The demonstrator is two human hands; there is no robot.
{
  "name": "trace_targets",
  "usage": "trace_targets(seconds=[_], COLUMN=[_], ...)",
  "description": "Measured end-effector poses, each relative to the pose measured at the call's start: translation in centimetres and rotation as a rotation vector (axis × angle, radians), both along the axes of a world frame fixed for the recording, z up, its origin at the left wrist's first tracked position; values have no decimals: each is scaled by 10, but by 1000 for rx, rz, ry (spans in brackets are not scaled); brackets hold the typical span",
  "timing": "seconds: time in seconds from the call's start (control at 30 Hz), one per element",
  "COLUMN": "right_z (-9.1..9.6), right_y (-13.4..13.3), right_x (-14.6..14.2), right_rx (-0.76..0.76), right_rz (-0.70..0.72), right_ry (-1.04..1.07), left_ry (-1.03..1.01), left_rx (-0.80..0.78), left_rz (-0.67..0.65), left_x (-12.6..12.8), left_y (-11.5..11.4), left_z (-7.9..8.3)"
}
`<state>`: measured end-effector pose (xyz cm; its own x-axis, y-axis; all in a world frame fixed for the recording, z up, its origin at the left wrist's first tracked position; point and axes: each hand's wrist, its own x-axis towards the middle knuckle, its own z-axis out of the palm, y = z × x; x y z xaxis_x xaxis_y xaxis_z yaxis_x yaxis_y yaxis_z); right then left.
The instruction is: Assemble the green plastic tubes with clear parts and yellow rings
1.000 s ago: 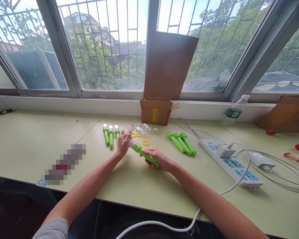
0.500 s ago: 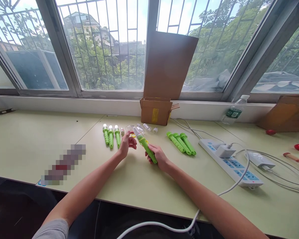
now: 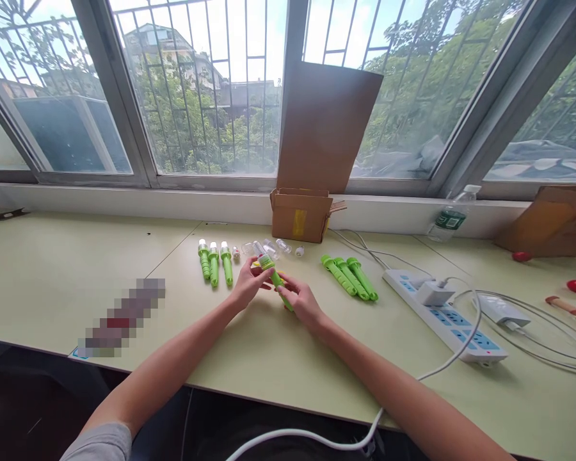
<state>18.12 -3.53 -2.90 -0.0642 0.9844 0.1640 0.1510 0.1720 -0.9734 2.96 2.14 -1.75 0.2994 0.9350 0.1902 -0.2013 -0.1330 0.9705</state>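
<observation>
A green plastic handle with a clear cap is held at a slant between both hands above the table, clear end pointing away from me. My left hand is closed around its upper part, thumb on top just below the clear cap. My right hand grips the lower end. Beyond the hands lie small clear plastic caps and a small white piece. Left of them, three green handles with white tips lie side by side. To the right rest three plain green handles.
A white power strip with a charger and cables lies to the right. At the back stand a cardboard box and a plastic bottle. A blurred-out object is at the left front. A white cable crosses the front edge.
My left hand has moved from beside the clear cap onto the green handle and closed around it. The handle has shifted slightly left, with my right hand still on its lower end.
</observation>
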Motion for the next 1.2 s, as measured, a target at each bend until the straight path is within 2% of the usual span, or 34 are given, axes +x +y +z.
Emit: trace_targets(seconds=[0.27,0.6,0.93,1.2], right_z=[-3,-8,-6,-5], right_y=[3,6,5,4], right_x=[1,4,4,4], right_rx=[-41,-34,-37,-39], right_rz=[-8,-11,0,6], right_ry=[-20,-46,-53,-71], left_ry=[-27,344,573,723], left_rx=[172,498,567,490], left_rz=[347,683,809,784], left_x=[-13,-27,-39,-44], left_y=[19,30,42,49], left_z=[0,2,1,-6])
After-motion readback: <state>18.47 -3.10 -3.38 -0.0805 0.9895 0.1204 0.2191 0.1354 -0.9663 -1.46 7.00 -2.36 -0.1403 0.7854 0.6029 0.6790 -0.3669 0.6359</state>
